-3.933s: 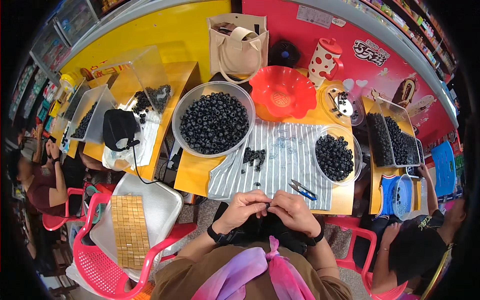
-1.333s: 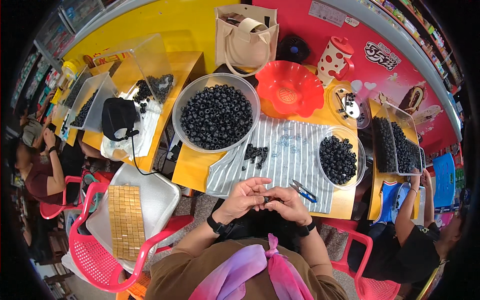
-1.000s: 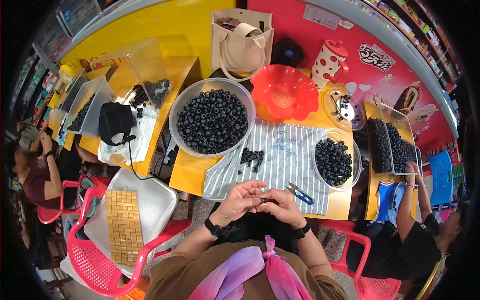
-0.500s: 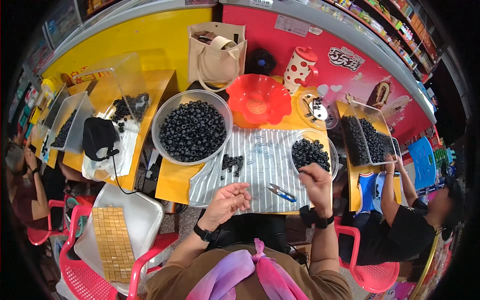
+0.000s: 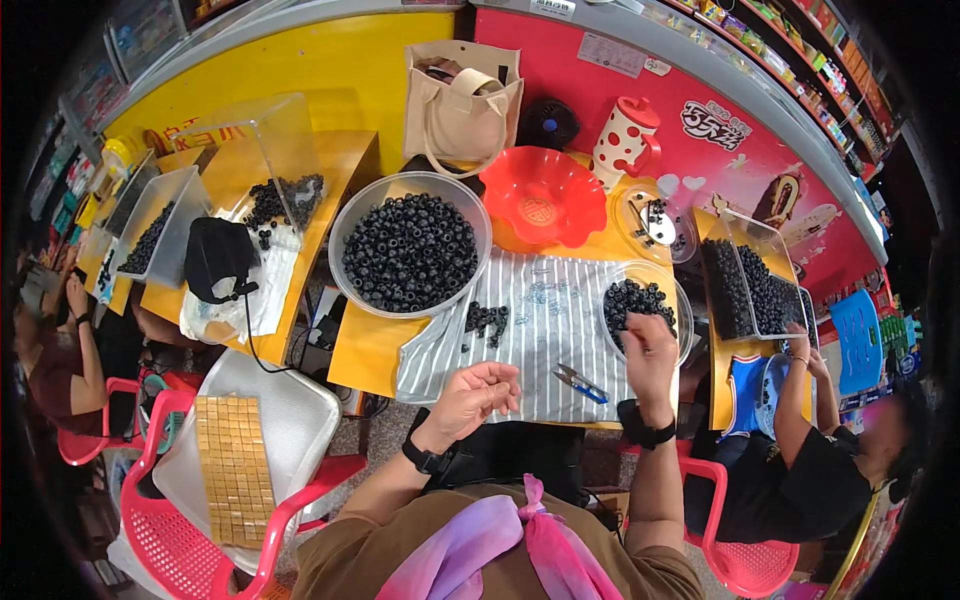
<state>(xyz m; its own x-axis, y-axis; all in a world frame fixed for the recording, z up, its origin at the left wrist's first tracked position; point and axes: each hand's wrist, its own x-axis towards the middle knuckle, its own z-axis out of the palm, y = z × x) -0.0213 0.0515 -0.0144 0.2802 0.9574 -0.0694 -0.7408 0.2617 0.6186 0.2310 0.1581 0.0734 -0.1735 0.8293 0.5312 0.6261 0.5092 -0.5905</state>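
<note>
My left hand (image 5: 474, 400) is held above the near edge of a grey-and-white striped cloth (image 5: 530, 345), its thumb and fingers curled together; anything between them is too small to make out. Over the near side of a small clear bowl (image 5: 646, 265) of black ring-shaped parts (image 5: 632, 298) is my right hand (image 5: 652, 362), fingers bent down and bunched, their tips partly hidden. Blue-handled thread snips (image 5: 582, 384) lie on the cloth between the hands. A loose cluster of black parts (image 5: 487, 322) and scattered tiny clear pieces (image 5: 548, 297) also lie there.
At left stands a large clear bowl (image 5: 337, 250) full of black parts. Behind are a red scalloped bowl (image 5: 545, 195), a beige tote (image 5: 455, 115) and a red-dotted cup (image 5: 625, 140). A co-worker (image 5: 800, 470) reaches into a clear bin (image 5: 765, 235) at right.
The whole view has shifted, so everything sits farther right. My right hand's fingers have drawn in and point more downward beside the small bowl. My left hand keeps nearly the same curled shape.
</note>
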